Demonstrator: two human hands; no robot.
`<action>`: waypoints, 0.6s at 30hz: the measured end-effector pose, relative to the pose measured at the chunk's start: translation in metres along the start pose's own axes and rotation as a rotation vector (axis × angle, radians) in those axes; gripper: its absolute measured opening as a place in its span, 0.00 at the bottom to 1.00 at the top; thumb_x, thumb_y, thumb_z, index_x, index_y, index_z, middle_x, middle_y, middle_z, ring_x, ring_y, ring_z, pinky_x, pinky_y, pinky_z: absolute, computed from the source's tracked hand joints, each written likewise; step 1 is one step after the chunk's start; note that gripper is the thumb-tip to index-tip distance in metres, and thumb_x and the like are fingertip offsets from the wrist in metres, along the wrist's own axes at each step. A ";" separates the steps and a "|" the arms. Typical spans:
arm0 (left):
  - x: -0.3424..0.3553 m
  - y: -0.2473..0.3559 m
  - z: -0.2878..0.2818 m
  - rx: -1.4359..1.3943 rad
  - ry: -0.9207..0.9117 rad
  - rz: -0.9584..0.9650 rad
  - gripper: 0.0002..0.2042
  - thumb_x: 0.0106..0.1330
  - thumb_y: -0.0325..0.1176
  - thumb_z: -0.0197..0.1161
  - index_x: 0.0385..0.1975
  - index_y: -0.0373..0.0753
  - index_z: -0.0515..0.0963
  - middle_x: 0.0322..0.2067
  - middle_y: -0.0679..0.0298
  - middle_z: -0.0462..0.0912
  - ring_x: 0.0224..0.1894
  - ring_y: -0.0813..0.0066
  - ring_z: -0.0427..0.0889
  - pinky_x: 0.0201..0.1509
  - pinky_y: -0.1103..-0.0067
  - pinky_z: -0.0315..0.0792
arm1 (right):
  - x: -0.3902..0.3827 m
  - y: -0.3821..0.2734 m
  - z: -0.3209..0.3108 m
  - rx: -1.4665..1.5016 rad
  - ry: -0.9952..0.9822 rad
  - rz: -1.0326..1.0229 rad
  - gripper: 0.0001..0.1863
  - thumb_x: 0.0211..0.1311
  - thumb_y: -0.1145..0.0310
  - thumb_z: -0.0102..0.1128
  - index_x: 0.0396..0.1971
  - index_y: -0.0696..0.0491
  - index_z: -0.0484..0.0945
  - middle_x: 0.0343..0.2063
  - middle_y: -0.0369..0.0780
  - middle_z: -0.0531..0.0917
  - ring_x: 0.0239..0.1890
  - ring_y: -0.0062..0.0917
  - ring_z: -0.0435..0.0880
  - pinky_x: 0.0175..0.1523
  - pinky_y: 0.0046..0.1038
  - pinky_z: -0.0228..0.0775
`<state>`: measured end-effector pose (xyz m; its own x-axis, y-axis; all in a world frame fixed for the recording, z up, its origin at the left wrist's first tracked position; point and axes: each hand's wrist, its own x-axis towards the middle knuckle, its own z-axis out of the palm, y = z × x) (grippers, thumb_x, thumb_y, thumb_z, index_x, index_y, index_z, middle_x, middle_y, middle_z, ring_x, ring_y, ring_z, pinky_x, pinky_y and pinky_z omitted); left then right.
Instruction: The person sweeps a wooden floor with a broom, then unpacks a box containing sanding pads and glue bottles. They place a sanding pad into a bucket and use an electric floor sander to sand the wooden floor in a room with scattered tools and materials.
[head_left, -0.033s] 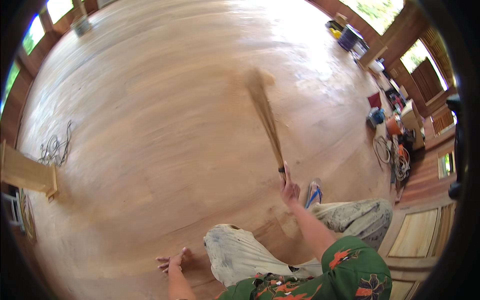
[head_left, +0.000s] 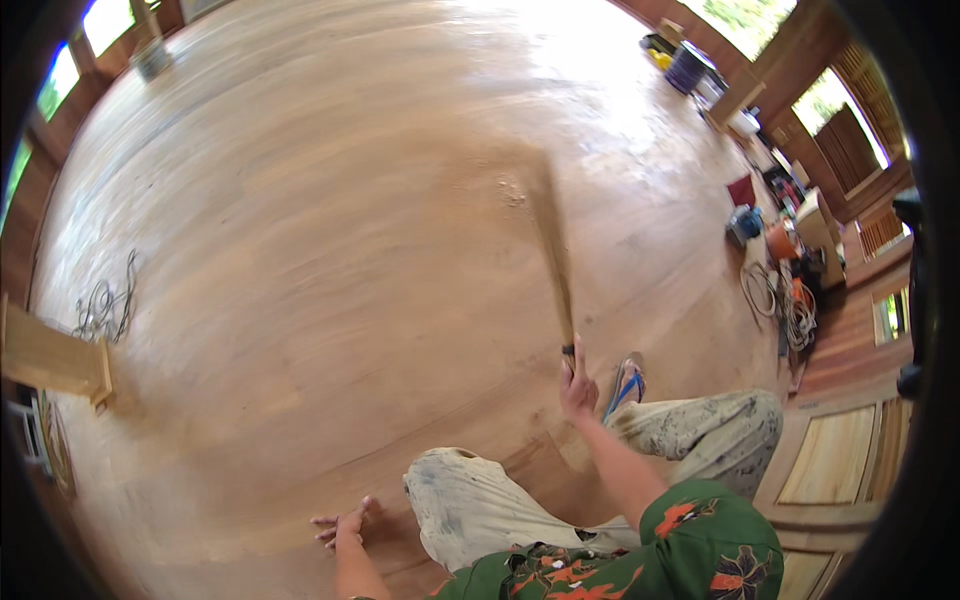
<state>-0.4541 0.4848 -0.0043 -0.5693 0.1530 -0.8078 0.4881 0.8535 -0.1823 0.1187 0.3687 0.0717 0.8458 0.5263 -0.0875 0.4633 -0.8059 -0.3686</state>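
A tangled cable (head_left: 104, 312) lies at the left of the frame near a wooden post (head_left: 55, 350); a purple bucket (head_left: 686, 68) stands upper right.

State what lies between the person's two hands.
In the head view, the left knee lies between the left hand and the right hand, which holds the broom; floor shows on either side.

From the wearer's head, the left of two fisheye lenses looks down and ahead — near enough that the green floral shirt (head_left: 712, 535) and stained trousers (head_left: 478, 508) crowd the lower edge. The right hand (head_left: 579, 390) with its stick broom (head_left: 557, 270) sits farther out, right of centre, and the wooden floor (head_left: 300, 300) stretches away toward the top, where windows (head_left: 107, 25) lean along both sides.
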 end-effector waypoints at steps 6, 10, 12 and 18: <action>-0.005 0.002 0.005 0.037 0.027 -0.031 0.81 0.49 0.67 0.80 0.72 0.48 0.05 0.76 0.43 0.05 0.80 0.35 0.14 0.79 0.45 0.55 | -0.046 0.029 0.099 -0.017 0.395 0.771 0.40 0.78 0.52 0.54 0.81 0.25 0.44 0.42 0.59 0.87 0.39 0.56 0.89 0.44 0.54 0.79; -0.006 -0.004 0.003 0.073 0.109 -0.014 0.81 0.47 0.70 0.79 0.74 0.49 0.07 0.75 0.41 0.05 0.80 0.31 0.19 0.79 0.43 0.52 | 0.042 -0.091 0.145 0.268 0.138 0.682 0.41 0.77 0.54 0.53 0.81 0.30 0.42 0.49 0.53 0.85 0.47 0.52 0.87 0.50 0.53 0.77; -0.001 -0.001 0.001 0.136 0.060 -0.015 0.77 0.47 0.72 0.78 0.77 0.49 0.16 0.76 0.41 0.06 0.80 0.29 0.20 0.79 0.41 0.50 | 0.096 -0.153 0.153 0.268 -0.099 0.639 0.43 0.77 0.49 0.52 0.82 0.26 0.36 0.37 0.56 0.86 0.39 0.54 0.87 0.44 0.53 0.76; 0.022 -0.005 -0.014 0.196 -0.274 0.033 0.57 0.58 0.74 0.67 0.79 0.39 0.57 0.77 0.39 0.22 0.79 0.38 0.25 0.76 0.45 0.59 | 0.169 -0.172 0.144 0.147 -0.012 0.158 0.41 0.78 0.44 0.49 0.83 0.32 0.42 0.24 0.50 0.85 0.28 0.49 0.86 0.34 0.49 0.75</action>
<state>-0.4779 0.4904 -0.0132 -0.3647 0.0170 -0.9310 0.6369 0.7339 -0.2361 0.1439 0.6353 -0.0124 0.9012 0.4004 -0.1660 0.2808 -0.8311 -0.4800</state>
